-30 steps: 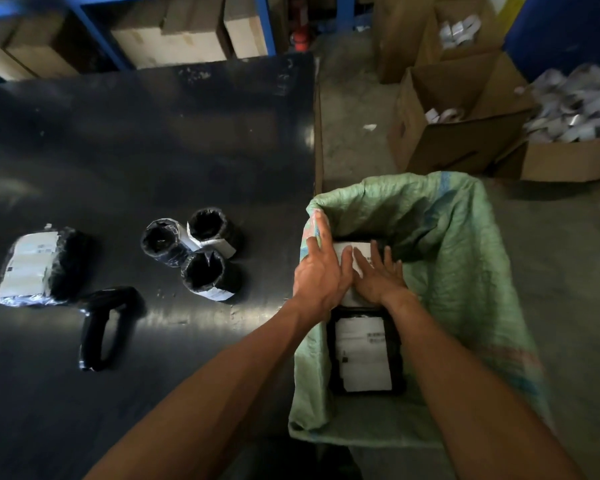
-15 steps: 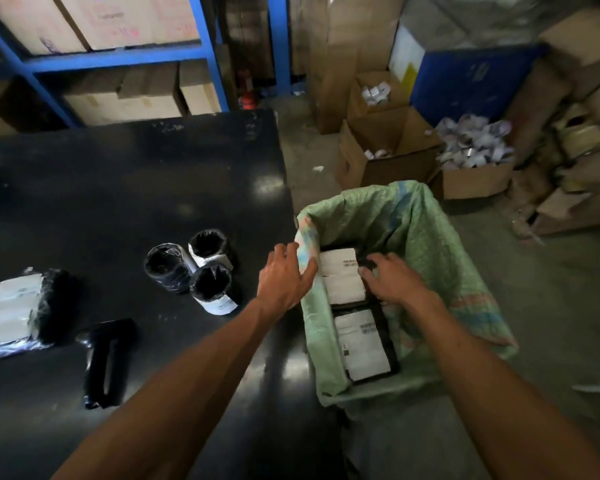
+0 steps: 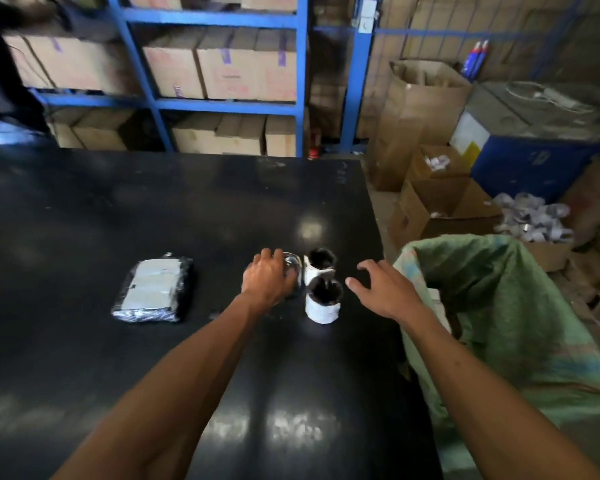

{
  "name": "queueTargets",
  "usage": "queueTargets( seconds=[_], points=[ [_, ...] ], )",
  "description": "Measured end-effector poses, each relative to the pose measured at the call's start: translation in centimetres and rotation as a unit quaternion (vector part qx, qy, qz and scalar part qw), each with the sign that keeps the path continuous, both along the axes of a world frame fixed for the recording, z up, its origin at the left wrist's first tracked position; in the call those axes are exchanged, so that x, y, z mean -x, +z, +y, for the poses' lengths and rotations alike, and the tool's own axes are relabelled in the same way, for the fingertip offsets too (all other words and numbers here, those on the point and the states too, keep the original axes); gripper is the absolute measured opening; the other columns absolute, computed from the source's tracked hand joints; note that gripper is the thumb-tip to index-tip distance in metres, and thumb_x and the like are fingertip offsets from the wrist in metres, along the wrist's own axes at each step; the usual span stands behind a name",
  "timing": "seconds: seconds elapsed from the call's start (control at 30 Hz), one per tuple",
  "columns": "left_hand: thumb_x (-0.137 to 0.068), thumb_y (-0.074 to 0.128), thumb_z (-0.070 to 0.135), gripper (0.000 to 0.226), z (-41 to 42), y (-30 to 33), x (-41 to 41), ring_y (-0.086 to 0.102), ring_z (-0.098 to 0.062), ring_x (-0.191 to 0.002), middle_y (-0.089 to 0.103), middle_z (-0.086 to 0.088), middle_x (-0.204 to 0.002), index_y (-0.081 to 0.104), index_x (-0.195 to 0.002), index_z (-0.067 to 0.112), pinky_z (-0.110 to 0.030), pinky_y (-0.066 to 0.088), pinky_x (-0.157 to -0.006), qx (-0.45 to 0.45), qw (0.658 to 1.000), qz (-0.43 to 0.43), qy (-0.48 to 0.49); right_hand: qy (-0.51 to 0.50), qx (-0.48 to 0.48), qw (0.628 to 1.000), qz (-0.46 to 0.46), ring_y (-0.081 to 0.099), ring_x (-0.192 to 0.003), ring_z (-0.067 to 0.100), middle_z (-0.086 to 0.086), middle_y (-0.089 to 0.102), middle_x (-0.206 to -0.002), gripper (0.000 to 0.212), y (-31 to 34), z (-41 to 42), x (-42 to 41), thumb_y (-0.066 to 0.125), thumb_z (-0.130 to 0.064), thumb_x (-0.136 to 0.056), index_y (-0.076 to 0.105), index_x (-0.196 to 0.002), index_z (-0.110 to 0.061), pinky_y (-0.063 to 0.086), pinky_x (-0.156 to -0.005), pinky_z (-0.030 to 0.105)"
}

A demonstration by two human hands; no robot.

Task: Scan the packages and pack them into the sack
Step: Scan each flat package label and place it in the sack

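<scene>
On the black tabletop (image 3: 153,209), my left hand (image 3: 269,277) has left the green woven sack (image 3: 499,306) and now cups the leftmost black-wrapped round package (image 3: 290,268). My right hand (image 3: 383,289), also out, hovers spread and empty beside two upright round packages (image 3: 323,284).

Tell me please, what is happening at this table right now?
A person is packing wrapped packages into a green sack beside a black table. The left hand is closing over one of three small round packages that stand upright together. The right hand is open and hovers just right of them, holding nothing. A flat package lies further left on the table. Whether anything was scanned cannot be told.
</scene>
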State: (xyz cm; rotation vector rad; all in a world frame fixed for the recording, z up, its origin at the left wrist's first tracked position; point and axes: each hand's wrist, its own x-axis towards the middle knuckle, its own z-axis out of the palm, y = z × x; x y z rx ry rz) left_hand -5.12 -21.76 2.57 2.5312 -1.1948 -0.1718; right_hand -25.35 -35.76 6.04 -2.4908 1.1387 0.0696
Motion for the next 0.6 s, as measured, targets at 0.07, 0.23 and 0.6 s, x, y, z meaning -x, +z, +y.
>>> queueTargets(
  seconds=[0.07, 0.23, 0.6],
  points=[
    [-0.093, 0.054, 0.039, 0.043, 3.3, 0.0, -2.9, 0.055, -0.038, -0.114, 0.054, -0.017, -0.120, 0.054, -0.122, 0.007, -0.047, 0.048, -0.088, -0.026, 0.999, 0.012, 0.034, 0.019, -0.008, 1.000, 0.001, 0.056, -0.126, 0.034, 0.010, 0.054, -0.134, 0.054, -0.1, 2.2, -2.6, 0.051, -0.060, -0.095, 0.051, -0.138, -0.026, 0.047, -0.102, 0.045],
    [-0.092, 0.058, 0.038, 0.051, 11.8, -0.8, -9.8, 0.052, -0.043, -0.120, 0.050, -0.022, -0.129, 0.048, -0.132, 0.008, -0.050, 0.046, -0.095, -0.047, 0.989, 0.034, 0.136, 0.099, -0.021, 0.995, 0.009, 0.053, -0.131, 0.030, 0.006, 0.051, -0.143, 0.057, -0.6, 8.2, -9.1, 0.051, -0.060, -0.096, 0.049, -0.142, -0.026, 0.045, -0.103, 0.044],
    [-0.089, 0.061, 0.047, 0.061, 19.7, -3.6, -17.7, 0.051, -0.039, -0.121, 0.048, -0.019, -0.131, 0.046, -0.135, 0.010, -0.047, 0.047, -0.093, -0.112, 0.961, 0.069, 0.243, 0.181, -0.084, 0.971, 0.132, 0.053, -0.133, 0.033, 0.010, 0.053, -0.142, 0.072, -5.6, 15.5, -19.0, 0.044, -0.070, -0.091, 0.035, -0.150, -0.029, 0.041, -0.107, 0.045]
  ],
)
